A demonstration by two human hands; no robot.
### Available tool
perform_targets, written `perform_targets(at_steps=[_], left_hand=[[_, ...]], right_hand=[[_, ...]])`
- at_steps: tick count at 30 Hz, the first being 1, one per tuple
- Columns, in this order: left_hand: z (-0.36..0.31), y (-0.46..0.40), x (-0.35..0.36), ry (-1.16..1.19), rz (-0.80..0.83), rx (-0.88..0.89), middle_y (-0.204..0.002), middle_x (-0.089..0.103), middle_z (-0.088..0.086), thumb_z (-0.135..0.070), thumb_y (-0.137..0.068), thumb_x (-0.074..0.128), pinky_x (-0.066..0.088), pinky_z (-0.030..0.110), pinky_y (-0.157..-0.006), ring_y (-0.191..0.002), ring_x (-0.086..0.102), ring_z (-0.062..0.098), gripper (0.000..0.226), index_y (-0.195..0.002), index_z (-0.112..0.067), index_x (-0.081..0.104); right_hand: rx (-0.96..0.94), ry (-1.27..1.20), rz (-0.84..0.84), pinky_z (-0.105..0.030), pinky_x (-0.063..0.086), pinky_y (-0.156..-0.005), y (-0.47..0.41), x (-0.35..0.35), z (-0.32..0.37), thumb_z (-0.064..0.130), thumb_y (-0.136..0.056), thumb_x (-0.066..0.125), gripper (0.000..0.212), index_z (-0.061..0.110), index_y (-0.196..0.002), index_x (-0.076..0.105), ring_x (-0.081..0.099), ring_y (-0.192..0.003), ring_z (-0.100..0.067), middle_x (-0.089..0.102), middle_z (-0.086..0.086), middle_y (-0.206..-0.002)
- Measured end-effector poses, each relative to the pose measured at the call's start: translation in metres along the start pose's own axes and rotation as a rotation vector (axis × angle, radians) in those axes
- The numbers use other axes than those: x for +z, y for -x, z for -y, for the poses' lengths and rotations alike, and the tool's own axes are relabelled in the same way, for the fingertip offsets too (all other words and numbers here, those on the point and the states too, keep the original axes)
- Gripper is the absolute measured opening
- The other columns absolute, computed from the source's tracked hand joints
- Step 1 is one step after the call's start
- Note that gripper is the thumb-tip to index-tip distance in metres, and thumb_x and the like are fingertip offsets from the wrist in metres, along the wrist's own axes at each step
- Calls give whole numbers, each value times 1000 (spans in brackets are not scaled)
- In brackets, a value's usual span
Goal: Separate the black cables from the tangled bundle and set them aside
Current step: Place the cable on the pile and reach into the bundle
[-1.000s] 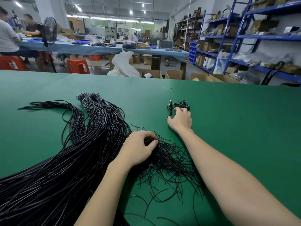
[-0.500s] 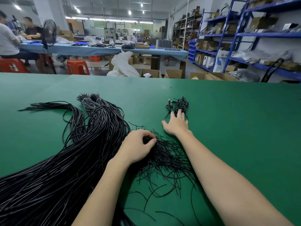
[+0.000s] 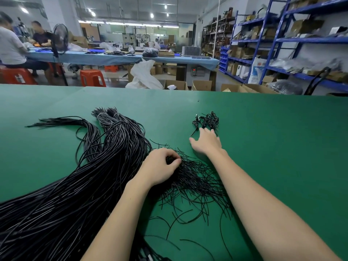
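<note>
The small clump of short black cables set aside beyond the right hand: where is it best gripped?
Probably from above, pinching the dense knotted middle of the small clump of short black cables; its loose ends splay outward on the green table mat, so an end would likely pull free alone.

Bare forearms, no sleeves, left hand (image 3: 160,166), right hand (image 3: 206,143)

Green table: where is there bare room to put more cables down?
The green table is bare right of the small pile and right hand, and along the far edge. Crowded: the long bundle at left, and the thin tangle under the left hand.
</note>
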State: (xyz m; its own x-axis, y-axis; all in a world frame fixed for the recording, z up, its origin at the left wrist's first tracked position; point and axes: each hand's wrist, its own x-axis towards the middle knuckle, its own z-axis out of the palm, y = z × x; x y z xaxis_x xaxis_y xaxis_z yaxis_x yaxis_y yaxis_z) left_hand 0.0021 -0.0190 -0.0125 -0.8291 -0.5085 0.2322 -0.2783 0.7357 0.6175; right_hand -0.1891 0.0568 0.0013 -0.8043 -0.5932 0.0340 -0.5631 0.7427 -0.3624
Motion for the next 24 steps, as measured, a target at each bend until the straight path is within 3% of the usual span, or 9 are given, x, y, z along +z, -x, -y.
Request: perform_targets(at_steps=[3,5,10,15,19,24], left_hand=[[0,-1,0,-16,-8,16,-110,71,-15,-36,-93,65,47,31,-99,-108,61,7,15,-101,-33,76],[-1,0,0,-18,-17,30,-110,72,-14,-34,-93,66,46,26,-97,-106,61,6,15,-102,-30,77],[-5,3,-2,-25,-16,21,-110,72,-13,-34,-92,65,47,27,-97,-107,62,7,17,-104,-29,77],[-8,3,-3,10,-53,22,-103,72,-12,-33,-94,64,48,27,-93,-101,63,8,17,-102,-28,77],[-10,1,-5,-1,-116,-27,-104,71,-5,-41,-95,60,48,36,-95,-103,63,17,22,-99,-27,77],[-7,2,-13,-241,-349,-205,-103,70,6,-36,-99,50,49,38,-82,-105,58,31,31,-99,-18,74]], right_hand=[[-63,-185,-31,-40,42,-108,27,-3,0,38,-101,53,51,16,-147,50,47,-137,-26,50,-8,-152],[-102,-328,-55,-34,45,-100,50,-2,-1,35,-99,56,38,21,-134,62,59,-122,-21,60,-2,-140],[-147,-501,-145,-27,47,-93,97,16,0,34,-97,60,22,27,-113,73,63,-112,-12,72,8,-118],[-192,-489,-221,-33,52,-95,110,24,4,33,-97,59,21,26,-110,74,64,-110,-14,74,7,-112],[-183,-488,-213,-31,51,-94,110,26,5,32,-97,58,22,26,-112,73,62,-112,-13,72,7,-113],[-188,-481,-191,-25,44,-89,111,28,9,32,-98,56,21,30,-112,72,59,-110,-10,69,7,-115]])
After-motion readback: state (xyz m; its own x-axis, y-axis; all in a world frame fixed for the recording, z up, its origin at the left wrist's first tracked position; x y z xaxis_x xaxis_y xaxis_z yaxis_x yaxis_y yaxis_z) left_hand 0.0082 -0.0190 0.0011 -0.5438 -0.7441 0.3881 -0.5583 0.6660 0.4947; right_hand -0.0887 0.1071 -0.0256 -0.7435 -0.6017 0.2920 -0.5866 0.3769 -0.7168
